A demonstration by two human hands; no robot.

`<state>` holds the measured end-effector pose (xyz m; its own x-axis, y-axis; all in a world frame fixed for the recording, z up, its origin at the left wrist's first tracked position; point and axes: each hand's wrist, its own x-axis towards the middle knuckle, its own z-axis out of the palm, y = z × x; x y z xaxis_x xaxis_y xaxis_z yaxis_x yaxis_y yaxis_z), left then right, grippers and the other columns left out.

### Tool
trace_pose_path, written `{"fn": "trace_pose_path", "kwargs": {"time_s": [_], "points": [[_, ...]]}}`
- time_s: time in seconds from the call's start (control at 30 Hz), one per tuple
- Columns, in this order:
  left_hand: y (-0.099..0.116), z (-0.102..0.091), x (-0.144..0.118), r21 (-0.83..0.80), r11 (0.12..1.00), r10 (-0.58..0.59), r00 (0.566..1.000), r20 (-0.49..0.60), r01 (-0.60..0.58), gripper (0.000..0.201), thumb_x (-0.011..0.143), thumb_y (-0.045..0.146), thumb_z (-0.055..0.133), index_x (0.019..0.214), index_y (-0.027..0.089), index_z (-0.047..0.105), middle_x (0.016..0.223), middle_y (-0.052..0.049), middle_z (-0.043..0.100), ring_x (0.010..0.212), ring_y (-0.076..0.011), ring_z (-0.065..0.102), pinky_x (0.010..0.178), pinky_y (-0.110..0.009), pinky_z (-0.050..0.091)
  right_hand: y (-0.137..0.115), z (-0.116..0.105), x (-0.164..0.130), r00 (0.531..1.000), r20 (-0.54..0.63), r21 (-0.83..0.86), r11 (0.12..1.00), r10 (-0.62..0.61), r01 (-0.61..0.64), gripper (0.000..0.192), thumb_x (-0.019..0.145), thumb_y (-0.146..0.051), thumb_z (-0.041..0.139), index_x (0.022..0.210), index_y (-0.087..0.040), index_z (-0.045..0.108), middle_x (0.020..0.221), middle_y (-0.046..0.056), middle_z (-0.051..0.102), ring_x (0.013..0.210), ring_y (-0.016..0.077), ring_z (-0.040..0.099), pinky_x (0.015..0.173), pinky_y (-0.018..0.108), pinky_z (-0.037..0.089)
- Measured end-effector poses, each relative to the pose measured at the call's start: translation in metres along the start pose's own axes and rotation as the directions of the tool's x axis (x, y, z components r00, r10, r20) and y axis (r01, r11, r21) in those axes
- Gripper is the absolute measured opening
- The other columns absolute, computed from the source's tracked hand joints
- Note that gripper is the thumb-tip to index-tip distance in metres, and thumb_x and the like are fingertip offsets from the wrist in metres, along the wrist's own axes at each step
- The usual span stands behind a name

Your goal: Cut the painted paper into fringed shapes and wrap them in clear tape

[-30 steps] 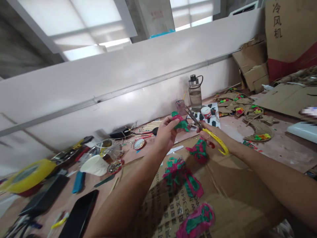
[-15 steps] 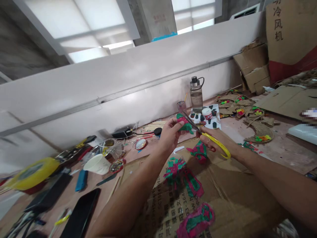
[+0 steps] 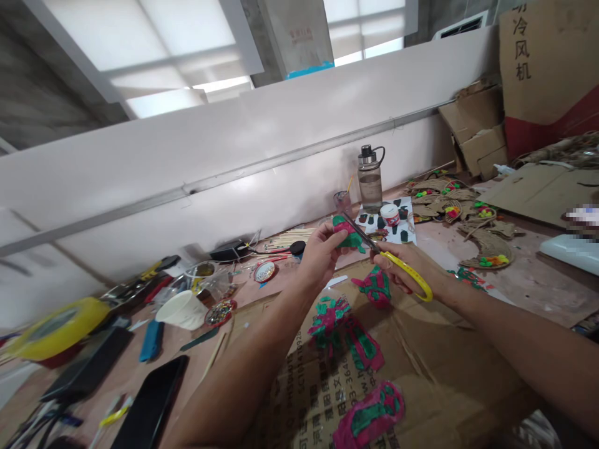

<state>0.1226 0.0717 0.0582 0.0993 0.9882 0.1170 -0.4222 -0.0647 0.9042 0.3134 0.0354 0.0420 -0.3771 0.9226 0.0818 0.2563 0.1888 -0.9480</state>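
A small pink-and-green painted piece [image 3: 345,232] is held up above the table, near the middle of the scene, pinched between the thumb and curled fingers of the left hand [image 3: 321,254]. Much of the piece is covered by those fingers, so its full outline cannot be made out. The dark blades of a pair of yellow-handled scissors [image 3: 388,259] are laid against its right edge; how far the blades are parted is hard to tell, as they are thin and slightly blurred. The scissors are gripped by the right hand [image 3: 406,269], its fingers closed through and around the yellow loops — the lower loop shows beneath the wrist.

Below the hands a flattened cardboard sheet [image 3: 444,362] is spread over the near part of the table, and its near edge is cut off by the frame. Three more pink-and-green pieces are lying on it: one just under the right hand [image 3: 375,285], a larger one nearer the middle [image 3: 344,330], and one at the near edge [image 3: 369,416].

Farther off, by the white wall, a clear water bottle [image 3: 370,181] is standing upright, with a small white jar [image 3: 390,214] just to its near right on a spotted sheet. To the right, woven straw pieces [image 3: 486,240] with bright dots are scattered. At the left a white paper cup [image 3: 183,310] is lying tilted, a black phone [image 3: 152,405] rests nearer, and a yellow roll [image 3: 53,327] is blurred at the frame's edge.
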Motion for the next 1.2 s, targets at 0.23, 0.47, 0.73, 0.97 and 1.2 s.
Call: {"fn": "trace_pose_path", "kwargs": {"time_s": [0.23, 0.47, 0.73, 0.97, 1.2], "points": [[-0.001, -0.003, 0.001, 0.047, 0.998, 0.032, 0.999, 0.005, -0.032, 0.040, 0.059, 0.036, 0.093, 0.075, 0.018, 0.060, 0.068, 0.002, 0.063, 0.058, -0.0102, 0.058, 0.051, -0.022, 0.044, -0.001, 0.002, -0.003, 1.000, -0.015, -0.073, 0.997, -0.014, 0.013, 0.048, 0.085, -0.072, 0.057, 0.073, -0.027, 0.047, 0.043, -0.008, 0.039, 0.036, 0.0115, 0.035, 0.038, 0.025, 0.024], [-0.002, -0.010, 0.003, 0.133, 0.990, 0.036, 0.999, 0.030, -0.040, 0.040, 0.060, 0.040, 0.092, 0.072, 0.017, 0.061, 0.063, 0.003, 0.062, 0.054, -0.0091, 0.054, 0.052, -0.023, 0.041, 0.002, 0.001, -0.002, 0.994, -0.002, -0.236, 0.967, -0.105, 0.101, 0.039, 0.092, -0.063, 0.054, 0.086, -0.024, 0.058, 0.045, -0.007, 0.041, 0.041, 0.0138, 0.039, 0.043, 0.026, 0.027], [-0.003, -0.013, 0.005, 0.191, 0.981, 0.009, 0.998, 0.063, -0.020, 0.040, 0.058, 0.040, 0.092, 0.070, 0.017, 0.062, 0.062, 0.002, 0.061, 0.055, -0.0093, 0.053, 0.054, -0.023, 0.040, 0.002, 0.000, 0.004, 0.963, -0.033, -0.395, 0.888, -0.269, 0.234, 0.045, 0.091, -0.060, 0.047, 0.084, -0.020, 0.064, 0.074, 0.004, 0.061, 0.067, 0.0188, 0.051, 0.060, 0.030, 0.039], [-0.003, -0.014, 0.008, 0.190, 0.981, -0.057, 0.998, 0.036, 0.049, 0.040, 0.055, 0.037, 0.092, 0.067, 0.017, 0.059, 0.059, 0.003, 0.057, 0.051, -0.0082, 0.050, 0.049, -0.022, 0.036, 0.007, 0.002, 0.003, 0.988, -0.041, -0.320, 0.939, -0.149, 0.129, 0.039, 0.091, -0.057, 0.049, 0.082, -0.021, 0.062, 0.055, -0.002, 0.047, 0.053, 0.0157, 0.043, 0.050, 0.027, 0.031], [-0.008, -0.023, 0.008, 0.199, 0.973, -0.121, 0.993, -0.005, 0.120, 0.042, 0.053, 0.037, 0.091, 0.069, 0.019, 0.057, 0.063, 0.002, 0.059, 0.055, -0.0119, 0.058, 0.050, -0.024, 0.044, 0.012, 0.001, 0.009, 0.983, 0.023, -0.338, 0.924, -0.182, 0.179, 0.031, 0.091, -0.046, 0.051, 0.076, -0.022, 0.062, 0.070, 0.002, 0.063, 0.065, 0.0195, 0.056, 0.061, 0.029, 0.042]]}}
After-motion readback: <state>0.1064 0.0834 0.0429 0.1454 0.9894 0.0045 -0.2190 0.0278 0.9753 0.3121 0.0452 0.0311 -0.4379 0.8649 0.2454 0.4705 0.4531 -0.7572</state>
